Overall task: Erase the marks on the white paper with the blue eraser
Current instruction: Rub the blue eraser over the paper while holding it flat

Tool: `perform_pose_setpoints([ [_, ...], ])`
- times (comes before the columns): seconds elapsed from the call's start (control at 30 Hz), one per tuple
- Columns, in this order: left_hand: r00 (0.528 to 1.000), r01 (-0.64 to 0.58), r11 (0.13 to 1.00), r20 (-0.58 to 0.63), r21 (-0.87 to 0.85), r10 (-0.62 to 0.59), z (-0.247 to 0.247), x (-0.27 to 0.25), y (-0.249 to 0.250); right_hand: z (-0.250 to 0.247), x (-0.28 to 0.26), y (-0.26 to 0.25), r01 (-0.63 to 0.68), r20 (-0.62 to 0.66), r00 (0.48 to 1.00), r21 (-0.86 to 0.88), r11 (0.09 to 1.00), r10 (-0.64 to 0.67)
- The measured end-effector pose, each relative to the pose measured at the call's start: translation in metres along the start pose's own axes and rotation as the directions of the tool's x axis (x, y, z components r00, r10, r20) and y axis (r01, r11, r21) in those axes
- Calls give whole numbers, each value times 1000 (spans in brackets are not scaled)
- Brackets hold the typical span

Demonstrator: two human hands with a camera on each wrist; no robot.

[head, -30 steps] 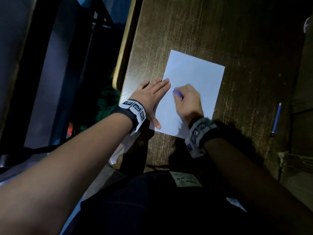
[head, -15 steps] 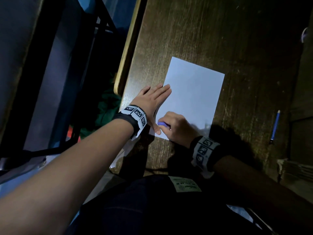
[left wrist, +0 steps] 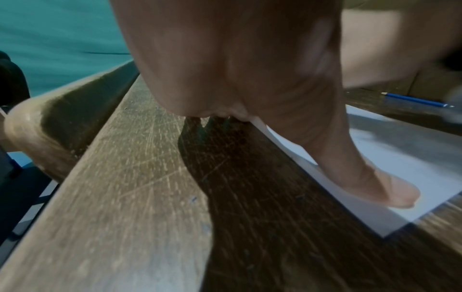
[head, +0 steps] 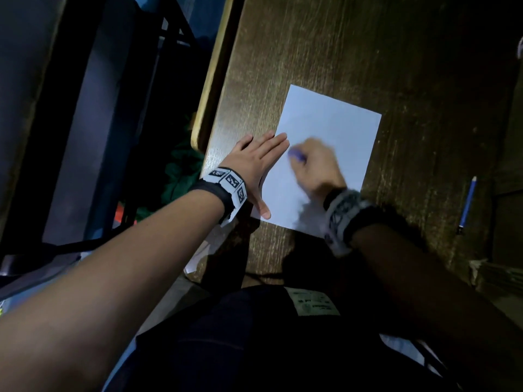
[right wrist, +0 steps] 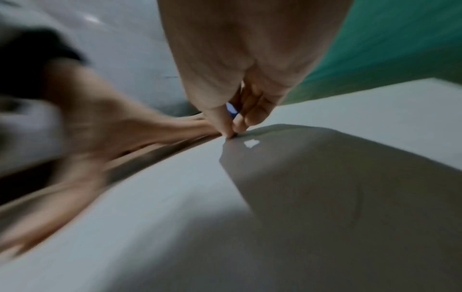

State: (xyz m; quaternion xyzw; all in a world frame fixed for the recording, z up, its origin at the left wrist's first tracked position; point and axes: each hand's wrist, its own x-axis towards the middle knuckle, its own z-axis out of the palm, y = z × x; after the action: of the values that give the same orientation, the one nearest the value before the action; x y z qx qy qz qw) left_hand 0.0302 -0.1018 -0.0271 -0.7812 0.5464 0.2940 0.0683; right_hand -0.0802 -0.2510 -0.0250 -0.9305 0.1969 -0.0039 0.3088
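Observation:
A white paper (head: 336, 128) lies on the dark wooden desk (head: 325, 46). My left hand (head: 256, 162) rests flat on the paper's left edge with straight fingers, its thumb (left wrist: 375, 187) pressing the near corner of the sheet (left wrist: 412, 171). My right hand (head: 317, 165), blurred by motion, pinches the blue eraser (head: 297, 155) and holds it against the paper just right of my left fingertips. In the right wrist view the eraser (right wrist: 232, 109) shows as a small blue patch between thumb and fingers above the paper (right wrist: 175, 227). No marks on the sheet are visible.
A blue pencil (head: 468, 203) lies on the desk to the right of the paper, also visible in the left wrist view as the pencil (left wrist: 415, 99). The desk's rounded left edge (head: 215, 80) runs close beside my left hand. Dark legs sit below the near edge.
My right hand has swept the eraser from the paper's near left corner back up to the middle left. My left hand stays pressed on the paper's edge.

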Motion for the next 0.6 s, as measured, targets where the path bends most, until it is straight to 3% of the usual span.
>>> perform_pose_setpoints([
  [0.07, 1000, -1, 1000, 7, 1, 1, -1, 0, 0, -5, 16, 17, -152, -172, 974, 7, 988, 151],
  [0.1, 1000, 0, 1000, 7, 0, 0, -1, 0, 1, -2, 12, 14, -146, -197, 969, 24, 989, 147],
  [0.13, 1000, 2, 1000, 2, 0, -2, -2, 0, 1, 4, -1, 7, -91, -175, 980, 35, 995, 96],
  [0.2, 1000, 7, 1000, -7, 9, -7, -3, -1, 1, 16, -40, -11, 153, -12, 988, 73, 986, -152],
  [0.27, 1000, 11, 1000, -3, 18, -11, -4, -2, 1, 11, -51, -11, 280, 176, 939, 110, 954, -296],
  [0.3, 1000, 8, 1000, 3, 13, -8, -5, -2, 2, 4, -37, -6, 239, 192, 948, 102, 966, -255],
  [0.37, 1000, 0, 1000, 13, -1, 0, -5, -3, 3, -8, -3, 8, 54, 20, 998, 11, 999, -54],
  [0.43, 1000, 2, 1000, 14, 0, -2, -5, -3, 3, -9, 11, 19, -98, -144, 985, 0, 995, 97],
  [0.47, 1000, 1, 1000, 11, -2, -1, -5, -3, 2, -3, 6, 16, -102, -172, 980, 4, 995, 101],
  [0.53, 1000, 7, 1000, -7, 2, -7, -5, -2, 2, 15, -26, -4, 54, -94, 994, 40, 998, -50],
  [0.6, 1000, 14, 1000, -5, 13, -14, -6, -3, 3, 23, -64, -18, 276, 120, 950, 103, 956, -287],
])
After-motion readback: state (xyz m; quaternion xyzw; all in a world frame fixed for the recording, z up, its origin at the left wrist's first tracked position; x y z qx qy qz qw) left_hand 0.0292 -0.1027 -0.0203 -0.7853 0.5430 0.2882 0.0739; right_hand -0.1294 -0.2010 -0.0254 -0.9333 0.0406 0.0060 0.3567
